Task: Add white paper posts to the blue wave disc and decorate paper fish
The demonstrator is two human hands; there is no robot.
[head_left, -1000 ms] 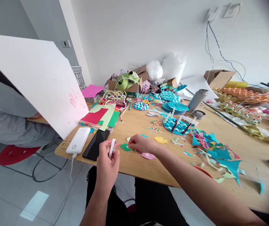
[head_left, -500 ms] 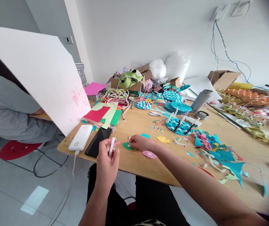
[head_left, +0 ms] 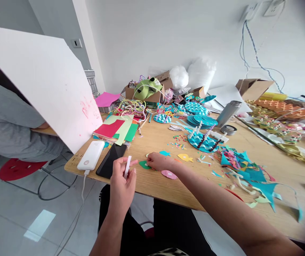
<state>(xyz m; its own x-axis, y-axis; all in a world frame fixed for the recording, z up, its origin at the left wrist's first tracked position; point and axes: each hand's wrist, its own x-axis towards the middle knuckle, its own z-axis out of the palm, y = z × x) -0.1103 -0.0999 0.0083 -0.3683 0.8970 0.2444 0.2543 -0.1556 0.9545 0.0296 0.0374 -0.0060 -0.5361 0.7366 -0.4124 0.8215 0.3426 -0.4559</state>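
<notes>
My left hand [head_left: 123, 179] holds a narrow white strip [head_left: 127, 167] upright between thumb and fingers, above the table edge by a black phone [head_left: 112, 160]. My right hand [head_left: 156, 161] is closed, its fingertips down at a green paper fish cutout [head_left: 144, 164] lying flat. Whatever those fingertips may pinch is hidden. Around it lie a pink paper cutout [head_left: 169, 174] with a small white patch, a yellow paper fish [head_left: 185, 157] and a blue paper fish [head_left: 164, 153]. Part of an orange piece shows behind my right wrist.
A white power bank [head_left: 91, 154] with a cable lies left of the phone. Coloured paper sheets [head_left: 112, 128] are stacked behind. A blue wavy round base [head_left: 203, 142] with twisted posts, a metal flask [head_left: 229, 113] and paper scraps [head_left: 251, 174] are rightward. A person in grey [head_left: 16, 121] sits behind a white board [head_left: 48, 78].
Almost nothing differs. Both hands keep their places, with the white strip still in my left hand and my right fingertips at the green fish. The view shifts very slightly.
</notes>
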